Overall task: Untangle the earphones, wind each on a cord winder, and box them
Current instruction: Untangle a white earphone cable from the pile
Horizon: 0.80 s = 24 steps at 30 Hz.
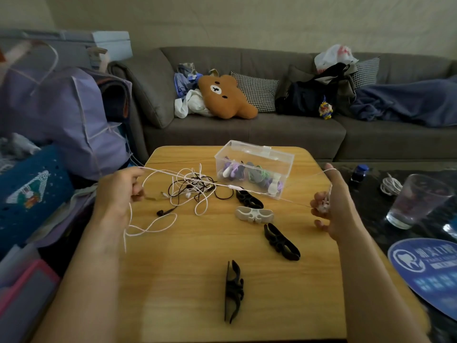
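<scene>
A white earphone cord (233,187) is stretched taut above the wooden table (197,268) between my two hands. My left hand (118,191) pinches its left end, and loose white loops hang below it. My right hand (331,204) grips the earbuds end, with the cord looped over my thumb. A tangle of black and white earphones (190,189) lies under the cord. A clear plastic box (254,169) with wound earphones stands open at the far side. One white cord winder (252,214) and three black cord winders (248,198) (280,241) (233,290) lie on the table.
A grey sofa (247,127) with a bear cushion and bags stands behind the table. A drinking glass (415,201), a coiled white cable (390,186) and a blue round fan (425,268) sit on the dark surface at right. Bags pile up at left.
</scene>
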Available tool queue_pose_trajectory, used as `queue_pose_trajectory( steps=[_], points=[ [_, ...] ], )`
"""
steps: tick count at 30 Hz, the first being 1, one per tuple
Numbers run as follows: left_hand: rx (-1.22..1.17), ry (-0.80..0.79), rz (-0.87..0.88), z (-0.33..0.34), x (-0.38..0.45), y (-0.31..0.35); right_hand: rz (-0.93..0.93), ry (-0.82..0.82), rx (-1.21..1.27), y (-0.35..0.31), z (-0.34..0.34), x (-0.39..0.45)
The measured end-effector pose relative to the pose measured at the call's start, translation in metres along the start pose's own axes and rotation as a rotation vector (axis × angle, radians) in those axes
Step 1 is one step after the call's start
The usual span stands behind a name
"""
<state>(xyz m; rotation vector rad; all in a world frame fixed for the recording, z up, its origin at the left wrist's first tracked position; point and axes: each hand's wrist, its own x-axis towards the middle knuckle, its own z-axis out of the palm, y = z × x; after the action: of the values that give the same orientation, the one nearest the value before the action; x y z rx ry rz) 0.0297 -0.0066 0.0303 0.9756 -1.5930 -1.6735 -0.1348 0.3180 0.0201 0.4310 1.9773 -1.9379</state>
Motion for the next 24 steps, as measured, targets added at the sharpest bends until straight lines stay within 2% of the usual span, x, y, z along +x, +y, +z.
queue_pose_trajectory(
  steps=[3,5,9,13,17,19,24],
  points=[
    [-0.084,-0.089,-0.068,-0.001,-0.002,0.001,-0.016,0.042,-0.129,0.003,0.0,0.0],
    [-0.064,-0.103,-0.084,-0.005,0.0,0.002,-0.077,0.099,-0.099,0.003,-0.003,0.001],
    [0.065,0.035,-0.078,-0.01,0.005,-0.001,-0.079,0.017,0.274,0.002,-0.011,0.002],
    [0.039,0.137,-0.108,-0.011,0.008,-0.005,0.024,-0.039,0.301,0.006,-0.01,0.006],
    [-0.004,0.223,-0.139,-0.011,0.01,-0.006,0.069,0.073,0.28,0.009,-0.014,0.014],
    [-0.033,0.243,-0.147,-0.012,0.011,-0.006,0.093,0.075,0.309,0.015,-0.017,0.018],
    [-0.082,0.199,-0.174,-0.009,0.011,-0.011,0.173,-0.019,0.734,0.02,-0.018,0.018]
  ],
)
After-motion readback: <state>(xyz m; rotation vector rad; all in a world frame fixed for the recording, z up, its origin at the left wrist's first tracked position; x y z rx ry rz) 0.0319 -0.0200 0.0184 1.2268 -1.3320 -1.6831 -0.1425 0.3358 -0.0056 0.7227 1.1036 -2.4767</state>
